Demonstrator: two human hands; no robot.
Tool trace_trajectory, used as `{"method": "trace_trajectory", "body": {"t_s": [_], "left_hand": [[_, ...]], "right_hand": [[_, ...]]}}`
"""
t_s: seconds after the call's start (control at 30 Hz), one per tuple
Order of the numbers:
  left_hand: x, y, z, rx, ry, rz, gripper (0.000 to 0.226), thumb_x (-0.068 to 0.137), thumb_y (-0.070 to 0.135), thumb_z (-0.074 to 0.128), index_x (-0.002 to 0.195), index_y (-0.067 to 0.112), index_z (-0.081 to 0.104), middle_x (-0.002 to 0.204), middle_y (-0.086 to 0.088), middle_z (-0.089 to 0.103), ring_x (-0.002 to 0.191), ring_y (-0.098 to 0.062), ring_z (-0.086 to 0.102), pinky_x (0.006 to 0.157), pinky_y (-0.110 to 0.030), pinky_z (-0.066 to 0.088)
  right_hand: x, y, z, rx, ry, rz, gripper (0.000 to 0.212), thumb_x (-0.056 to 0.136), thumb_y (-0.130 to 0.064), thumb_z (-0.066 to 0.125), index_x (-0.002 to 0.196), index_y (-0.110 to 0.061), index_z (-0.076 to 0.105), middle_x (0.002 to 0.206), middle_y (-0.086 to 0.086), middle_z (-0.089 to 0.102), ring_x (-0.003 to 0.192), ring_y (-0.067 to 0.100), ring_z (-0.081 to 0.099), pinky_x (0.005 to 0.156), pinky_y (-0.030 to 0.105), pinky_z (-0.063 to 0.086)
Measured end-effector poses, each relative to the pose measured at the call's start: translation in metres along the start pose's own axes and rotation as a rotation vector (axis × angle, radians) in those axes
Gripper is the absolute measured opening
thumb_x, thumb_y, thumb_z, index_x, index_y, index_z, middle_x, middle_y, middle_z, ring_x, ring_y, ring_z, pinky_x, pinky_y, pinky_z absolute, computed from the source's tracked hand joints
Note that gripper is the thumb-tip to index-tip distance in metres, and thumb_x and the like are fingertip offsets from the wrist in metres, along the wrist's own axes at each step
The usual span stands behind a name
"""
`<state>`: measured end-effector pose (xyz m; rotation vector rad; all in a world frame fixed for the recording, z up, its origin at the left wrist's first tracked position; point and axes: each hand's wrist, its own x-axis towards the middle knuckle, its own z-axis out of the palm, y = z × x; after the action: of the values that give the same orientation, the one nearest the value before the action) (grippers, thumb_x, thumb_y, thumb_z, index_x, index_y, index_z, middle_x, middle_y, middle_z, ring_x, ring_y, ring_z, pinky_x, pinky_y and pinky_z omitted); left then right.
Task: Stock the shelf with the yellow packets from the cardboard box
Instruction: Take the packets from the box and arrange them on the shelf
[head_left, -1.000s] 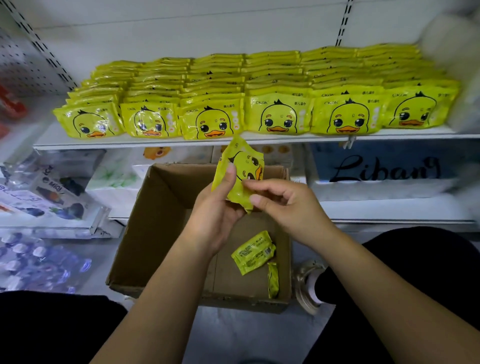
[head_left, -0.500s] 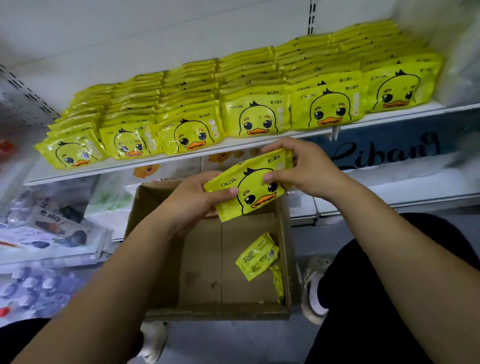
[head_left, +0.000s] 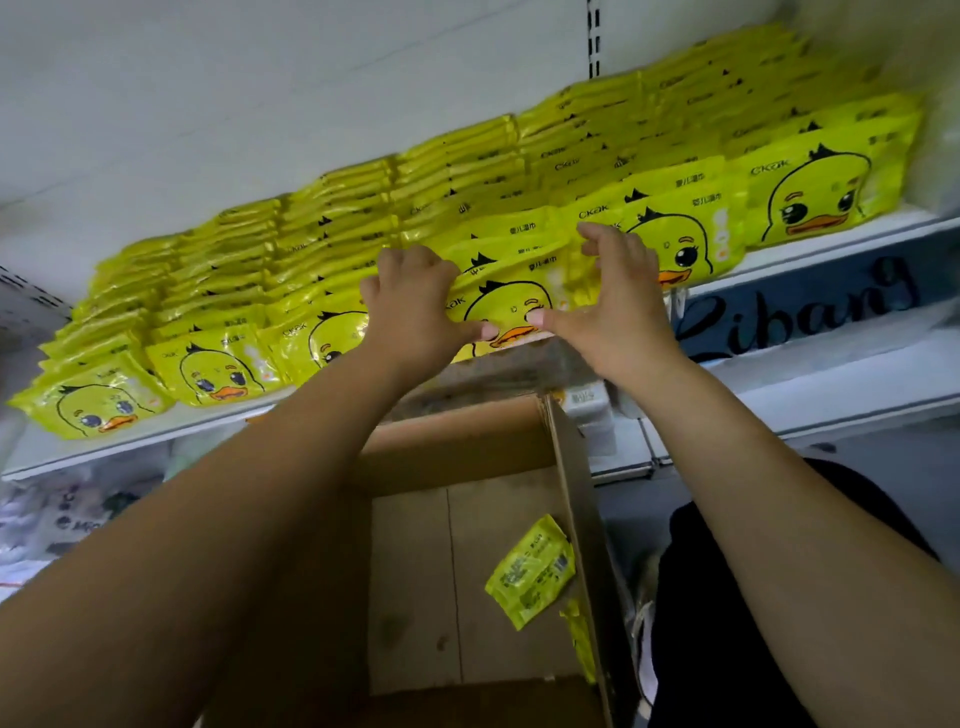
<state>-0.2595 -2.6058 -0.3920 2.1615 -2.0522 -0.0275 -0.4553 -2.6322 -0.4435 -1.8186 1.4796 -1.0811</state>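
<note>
A yellow duck-face packet (head_left: 511, 299) stands at the front of the white shelf (head_left: 831, 247), in a middle row of many like packets. My left hand (head_left: 415, 306) holds its left side, fingers over the top edge and thumb on the front. My right hand (head_left: 608, 301) holds its right side the same way. Below, the open cardboard box (head_left: 462, 447) holds one loose yellow packet (head_left: 530, 569) lying back side up, and another packet (head_left: 582, 639) stands on edge against the right wall.
Rows of yellow packets (head_left: 291, 249) fill the shelf from left to right. A lower white shelf (head_left: 841, 405) carries other goods and a blue package with dark lettering (head_left: 810, 306). Clear-wrapped packs (head_left: 62, 509) lie at the lower left. A dark trouser leg (head_left: 737, 613) is at the right.
Both hands lifted the duck packet up from above the box to the shelf front. The view tilted upward and closer to the shelf.
</note>
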Motion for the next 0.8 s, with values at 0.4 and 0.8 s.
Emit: {"method": "trace_trajectory", "body": {"t_s": [0.4, 0.8], "left_hand": [[0.041, -0.01, 0.017, 0.189, 0.153, 0.088, 0.066, 0.077, 0.06, 0.078, 0.116, 0.009, 0.063, 0.137, -0.014, 0.04, 0.132, -0.037, 0.034, 0.111, -0.054, 0.02], [-0.009, -0.01, 0.028, -0.142, 0.349, -0.13, 0.077, 0.072, 0.057, 0.083, 0.129, 0.014, 0.056, 0.139, -0.011, 0.044, 0.131, -0.032, 0.039, 0.102, -0.046, 0.026]], "right_hand": [[0.024, 0.001, 0.029, -0.226, 0.118, 0.012, 0.099, 0.07, -0.041, 0.088, 0.15, -0.019, 0.036, 0.142, 0.009, 0.041, 0.131, 0.03, 0.035, 0.101, 0.04, 0.035], [-0.017, 0.002, 0.021, -0.118, 0.159, -0.017, 0.1, 0.068, -0.044, 0.09, 0.148, -0.013, 0.04, 0.14, 0.011, 0.041, 0.129, 0.028, 0.036, 0.103, 0.039, 0.036]]}}
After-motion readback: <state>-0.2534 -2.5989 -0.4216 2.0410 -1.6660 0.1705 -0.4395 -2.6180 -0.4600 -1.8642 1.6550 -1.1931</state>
